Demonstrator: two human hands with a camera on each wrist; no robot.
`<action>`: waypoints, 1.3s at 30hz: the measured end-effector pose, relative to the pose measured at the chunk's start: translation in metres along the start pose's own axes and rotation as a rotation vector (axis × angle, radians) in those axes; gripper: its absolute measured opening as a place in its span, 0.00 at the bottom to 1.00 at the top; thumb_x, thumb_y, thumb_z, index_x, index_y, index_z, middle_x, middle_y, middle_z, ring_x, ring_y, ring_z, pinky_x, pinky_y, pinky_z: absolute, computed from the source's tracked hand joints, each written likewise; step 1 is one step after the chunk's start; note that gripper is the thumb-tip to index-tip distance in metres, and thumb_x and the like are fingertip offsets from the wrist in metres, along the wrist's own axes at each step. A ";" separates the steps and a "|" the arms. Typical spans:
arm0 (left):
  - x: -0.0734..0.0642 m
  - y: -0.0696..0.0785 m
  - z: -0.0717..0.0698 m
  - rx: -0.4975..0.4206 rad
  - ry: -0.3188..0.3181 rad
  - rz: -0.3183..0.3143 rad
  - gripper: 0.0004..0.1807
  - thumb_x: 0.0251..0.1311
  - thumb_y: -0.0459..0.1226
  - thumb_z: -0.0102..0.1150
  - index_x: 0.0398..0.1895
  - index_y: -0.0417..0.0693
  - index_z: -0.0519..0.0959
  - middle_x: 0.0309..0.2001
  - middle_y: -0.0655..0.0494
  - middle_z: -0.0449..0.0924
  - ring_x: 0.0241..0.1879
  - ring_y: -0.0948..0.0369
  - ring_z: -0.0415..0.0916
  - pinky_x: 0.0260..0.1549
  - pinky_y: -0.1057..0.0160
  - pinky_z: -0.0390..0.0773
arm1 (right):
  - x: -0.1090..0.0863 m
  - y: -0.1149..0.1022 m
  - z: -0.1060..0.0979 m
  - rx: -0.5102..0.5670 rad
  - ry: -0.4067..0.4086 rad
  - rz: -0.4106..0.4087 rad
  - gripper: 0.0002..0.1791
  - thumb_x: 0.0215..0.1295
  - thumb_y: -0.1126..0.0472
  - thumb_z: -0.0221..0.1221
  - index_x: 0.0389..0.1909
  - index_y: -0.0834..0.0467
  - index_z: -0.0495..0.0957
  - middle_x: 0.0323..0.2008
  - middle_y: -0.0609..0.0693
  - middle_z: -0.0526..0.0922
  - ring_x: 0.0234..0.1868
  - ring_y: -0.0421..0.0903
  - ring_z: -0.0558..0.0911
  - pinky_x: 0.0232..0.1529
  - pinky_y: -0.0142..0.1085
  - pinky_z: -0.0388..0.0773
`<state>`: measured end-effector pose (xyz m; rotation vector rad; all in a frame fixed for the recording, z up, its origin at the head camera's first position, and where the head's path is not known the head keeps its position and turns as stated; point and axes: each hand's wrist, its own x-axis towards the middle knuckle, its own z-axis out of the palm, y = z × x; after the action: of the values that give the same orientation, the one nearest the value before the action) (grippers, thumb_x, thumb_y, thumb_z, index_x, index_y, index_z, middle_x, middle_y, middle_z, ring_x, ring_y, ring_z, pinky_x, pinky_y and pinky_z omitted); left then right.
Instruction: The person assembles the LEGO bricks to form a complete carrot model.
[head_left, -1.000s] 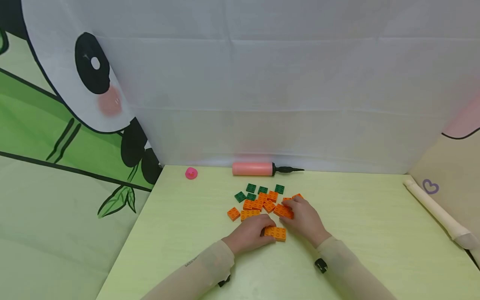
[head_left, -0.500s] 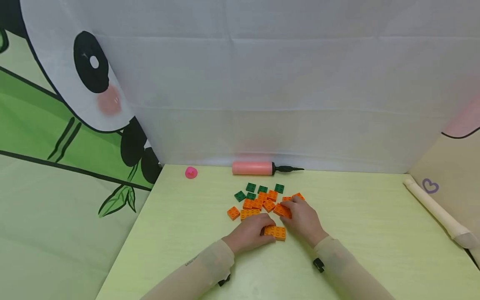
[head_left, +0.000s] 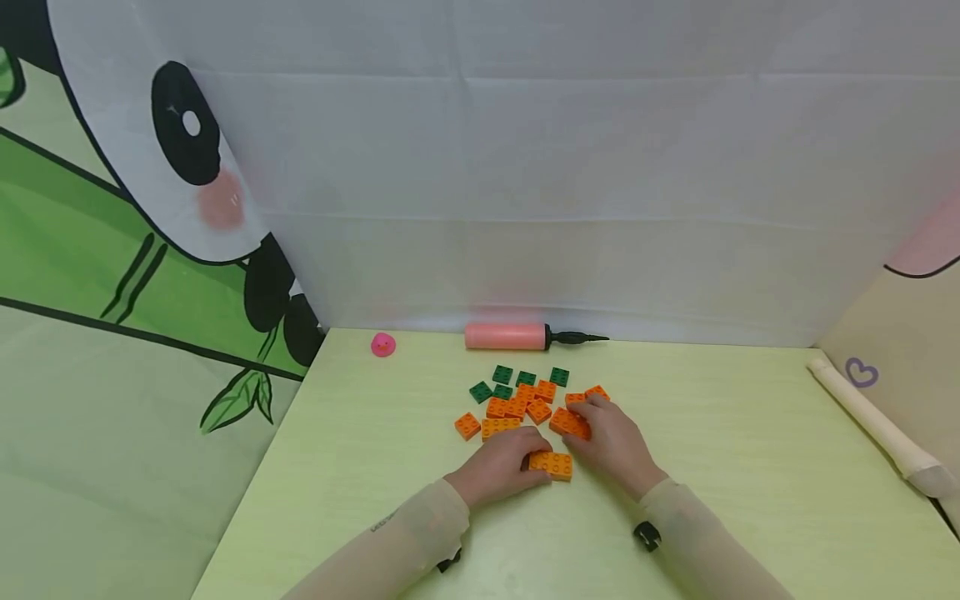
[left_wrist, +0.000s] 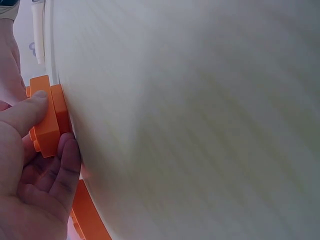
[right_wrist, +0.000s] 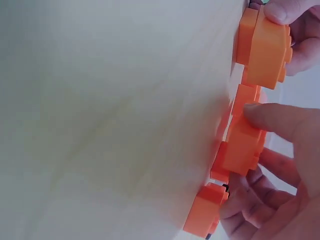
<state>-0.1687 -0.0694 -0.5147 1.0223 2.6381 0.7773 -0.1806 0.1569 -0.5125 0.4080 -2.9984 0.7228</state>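
My left hand [head_left: 498, 471] pinches a light orange building brick [head_left: 551, 466] between thumb and fingers, nearest to me. In the left wrist view the thumb lies on that brick's side, and a second orange piece [left_wrist: 61, 109] sits against its underside. My right hand [head_left: 615, 442] grips another orange building brick [head_left: 567, 422] at the right of the pile. The right wrist view shows its thumb pressed on the side of this brick [right_wrist: 243, 145], with a further orange brick [right_wrist: 219, 164] below it. Under the right fingers lies one more orange brick [right_wrist: 205, 210].
Several loose orange bricks [head_left: 538, 411] and green bricks [head_left: 502, 374] lie beyond the hands. At the table's back edge are a pink-and-black hand pump [head_left: 506, 337] and a small pink duck-like toy [head_left: 382, 344]. A cream roll [head_left: 862, 412] runs along the right edge.
My right hand, with its brick, has shifted slightly to the right in the last half second. My left hand and the loose bricks stay where they were.
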 end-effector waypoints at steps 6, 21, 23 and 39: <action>-0.001 0.000 0.000 0.009 0.005 0.003 0.19 0.68 0.49 0.69 0.56 0.51 0.85 0.49 0.65 0.82 0.47 0.68 0.77 0.53 0.66 0.77 | -0.008 -0.001 -0.008 0.031 0.010 -0.030 0.24 0.62 0.52 0.74 0.56 0.60 0.85 0.49 0.52 0.81 0.42 0.48 0.78 0.47 0.45 0.81; 0.000 -0.002 0.001 0.018 0.007 0.017 0.19 0.68 0.49 0.69 0.56 0.52 0.85 0.47 0.65 0.81 0.44 0.68 0.76 0.50 0.68 0.77 | -0.028 0.007 -0.018 0.242 -0.078 -0.049 0.20 0.61 0.57 0.74 0.54 0.53 0.84 0.51 0.46 0.85 0.43 0.43 0.79 0.48 0.42 0.80; 0.000 -0.002 0.001 0.015 0.008 0.017 0.19 0.68 0.49 0.69 0.56 0.51 0.85 0.47 0.65 0.82 0.45 0.68 0.76 0.51 0.67 0.77 | -0.031 0.007 -0.018 0.268 -0.092 -0.060 0.20 0.62 0.57 0.74 0.54 0.52 0.84 0.51 0.44 0.84 0.42 0.41 0.78 0.45 0.40 0.79; 0.002 -0.005 0.003 0.035 0.015 0.022 0.20 0.67 0.49 0.70 0.57 0.50 0.85 0.47 0.63 0.82 0.45 0.67 0.77 0.51 0.66 0.77 | -0.042 0.006 -0.013 0.303 -0.156 -0.163 0.20 0.62 0.60 0.73 0.55 0.51 0.84 0.51 0.40 0.84 0.46 0.39 0.79 0.49 0.39 0.80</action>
<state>-0.1717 -0.0700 -0.5193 1.0601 2.6661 0.7490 -0.1424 0.1781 -0.5073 0.7430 -2.9493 1.1823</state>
